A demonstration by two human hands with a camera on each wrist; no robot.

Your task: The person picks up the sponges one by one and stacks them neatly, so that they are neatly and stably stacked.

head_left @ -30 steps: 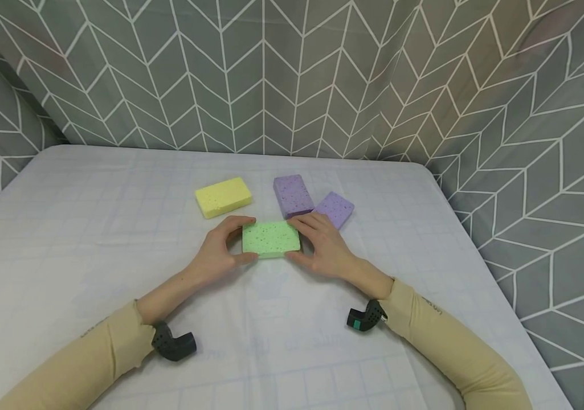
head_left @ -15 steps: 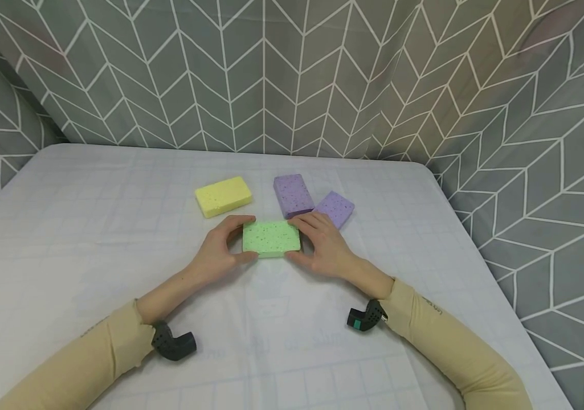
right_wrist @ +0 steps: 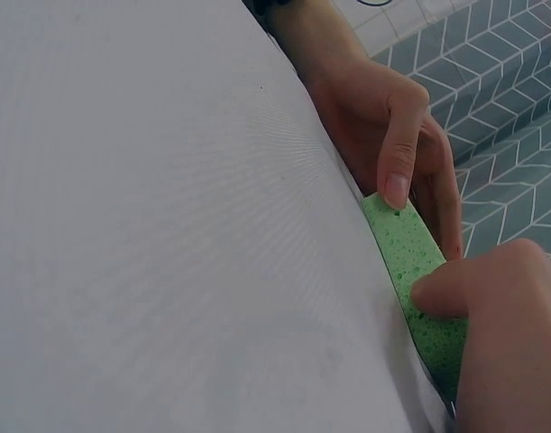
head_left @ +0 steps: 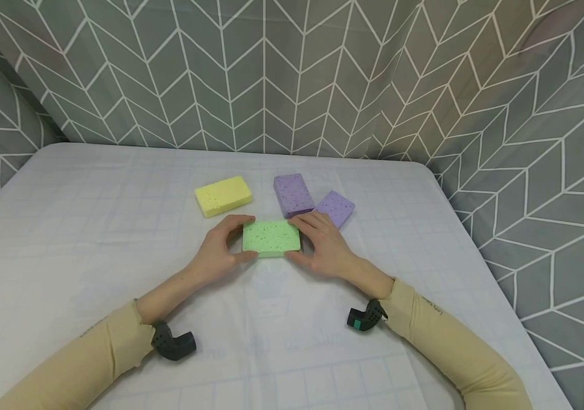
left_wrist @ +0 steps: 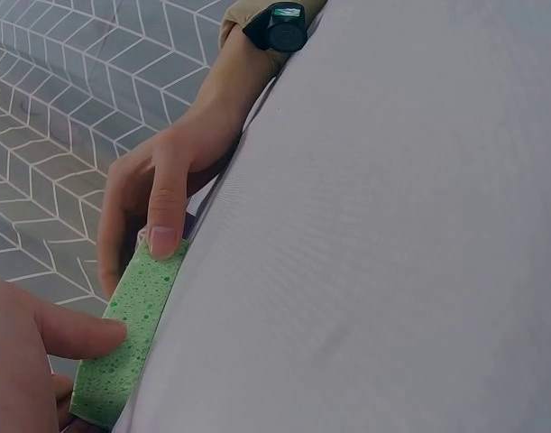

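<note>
A light green sponge [head_left: 271,237] with dark specks lies flat on the white-covered table, its long side facing me. My left hand [head_left: 220,247] pinches its left end, thumb on the near edge and fingers at the far edge. At the other end my right hand [head_left: 325,245] grips it the same way. In the left wrist view the thumb presses the near side of the green sponge [left_wrist: 135,302]. The right wrist view shows both thumbs against that same side of the sponge [right_wrist: 406,248].
Behind the left hand lies a yellow sponge [head_left: 223,196]. Two purple sponges lie beyond the right hand: one [head_left: 293,195] farther back, the other [head_left: 337,208] at its right, partly hidden by the fingers. A grey patterned curtain [head_left: 281,74] hangs behind the table [head_left: 281,341].
</note>
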